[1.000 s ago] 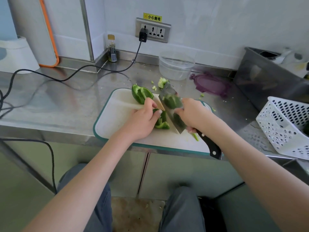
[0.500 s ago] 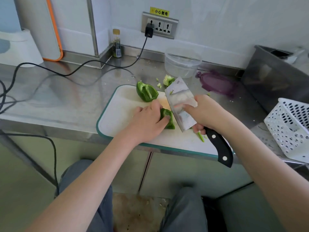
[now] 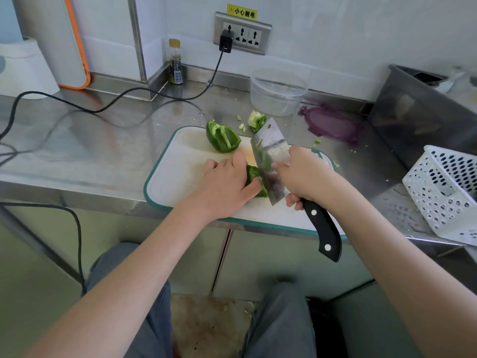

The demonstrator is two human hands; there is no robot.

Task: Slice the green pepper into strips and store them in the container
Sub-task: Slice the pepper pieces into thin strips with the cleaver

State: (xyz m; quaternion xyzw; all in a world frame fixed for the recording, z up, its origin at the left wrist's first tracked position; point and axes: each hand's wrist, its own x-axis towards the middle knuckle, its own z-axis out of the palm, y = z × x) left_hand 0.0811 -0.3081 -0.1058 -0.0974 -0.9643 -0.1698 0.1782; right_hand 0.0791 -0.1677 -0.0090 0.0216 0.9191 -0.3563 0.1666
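Observation:
On the white cutting board (image 3: pixel 180 177) my left hand (image 3: pixel 224 184) holds down a green pepper piece (image 3: pixel 254 178), fingers curled over it. My right hand (image 3: pixel 304 174) grips the cleaver (image 3: pixel 271 161) high up near the blade, its black handle (image 3: pixel 322 228) sticking out toward me. The blade stands on the board against the right side of that piece. A second pepper half (image 3: pixel 223 136) lies open side up at the board's far edge. The clear round container (image 3: pixel 277 91) stands behind the board, with its purple lid (image 3: pixel 333 124) lying to its right.
The pepper core (image 3: pixel 256 120) and small scraps lie on the steel counter (image 3: pixel 90 140) behind the board. A white perforated basket (image 3: pixel 444 187) sits at the right, a dark metal bin (image 3: pixel 413 112) behind it. A black cable (image 3: pixel 103 104) runs from the wall socket across the counter's left.
The cleaver has come down closer beside the pepper piece under my left hand, and the camera has shifted slightly. Both hands stay in place.

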